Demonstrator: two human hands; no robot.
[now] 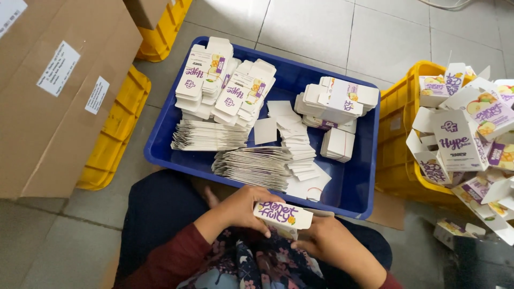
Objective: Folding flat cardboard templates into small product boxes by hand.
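Observation:
Both my hands hold one small white carton [282, 219] with purple lettering and fruit pictures, close over my lap. My left hand [243, 207] grips its left end from above, fingers curled over the top. My right hand [327, 243] holds its right end from below. Just beyond the carton sits a blue plastic tray [353, 187] with several stacks of flat, unfolded cartons [251, 166] and white card inserts [300, 147].
A yellow crate [399, 128] at the right is heaped with folded cartons [466, 139]; one more lies on the floor [452, 231]. At the left stands a big brown cardboard box [48, 101] on another yellow crate [115, 128]. Grey floor tiles lie beyond.

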